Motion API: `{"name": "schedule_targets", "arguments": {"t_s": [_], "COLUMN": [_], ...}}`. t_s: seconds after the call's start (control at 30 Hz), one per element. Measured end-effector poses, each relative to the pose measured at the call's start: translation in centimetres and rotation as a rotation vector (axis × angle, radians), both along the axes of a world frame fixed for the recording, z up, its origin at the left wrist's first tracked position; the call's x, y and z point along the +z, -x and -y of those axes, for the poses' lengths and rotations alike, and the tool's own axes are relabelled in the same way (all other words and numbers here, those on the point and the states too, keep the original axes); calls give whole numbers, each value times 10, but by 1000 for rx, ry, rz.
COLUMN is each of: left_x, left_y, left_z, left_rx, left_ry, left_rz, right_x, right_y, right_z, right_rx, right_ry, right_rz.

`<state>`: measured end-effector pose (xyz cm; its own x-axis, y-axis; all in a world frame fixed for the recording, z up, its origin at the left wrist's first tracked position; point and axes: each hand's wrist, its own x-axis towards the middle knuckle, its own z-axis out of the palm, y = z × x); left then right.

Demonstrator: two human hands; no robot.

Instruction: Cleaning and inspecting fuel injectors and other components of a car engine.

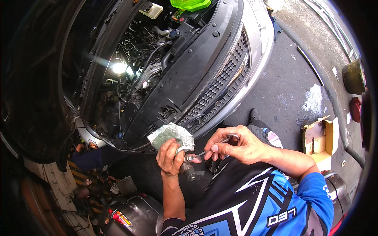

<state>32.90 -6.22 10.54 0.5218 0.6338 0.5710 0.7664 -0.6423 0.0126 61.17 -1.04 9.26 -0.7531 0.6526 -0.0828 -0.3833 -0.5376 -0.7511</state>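
My left hand (170, 157) is closed round a short, grimy cylindrical metal part (189, 170). A crumpled whitish-green rag or paper wipe (170, 136) sticks out above the same hand. My right hand (240, 145) pinches a thin metal rod with a curved end (231, 137). Its straight end slants down left to the top of the metal part; whether the two touch I cannot tell. Both hands are in front of my body, beside the car's front bumper.
The car's grille (220, 78) and open engine bay (145, 59) lie ahead, with a bright lamp (119, 68) inside. At right, an open cardboard box (328, 137) is on the floor. A dark motorcycle (130, 214) stands at lower left. Another person's sleeved arm (92, 156) shows left.
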Motion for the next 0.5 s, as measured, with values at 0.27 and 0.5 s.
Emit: {"name": "schedule_targets", "arguments": {"t_s": [0.27, 0.5], "left_x": [-1, -7], "left_y": [1, 2], "left_z": [2, -1], "left_rx": [25, 106], "left_ry": [2, 18], "left_rz": [0, 7], "right_x": [-6, -5], "right_y": [0, -14], "right_z": [-2, -13], "right_rx": [17, -1], "right_ry": [50, -30], "right_rz": [-68, -50]}}
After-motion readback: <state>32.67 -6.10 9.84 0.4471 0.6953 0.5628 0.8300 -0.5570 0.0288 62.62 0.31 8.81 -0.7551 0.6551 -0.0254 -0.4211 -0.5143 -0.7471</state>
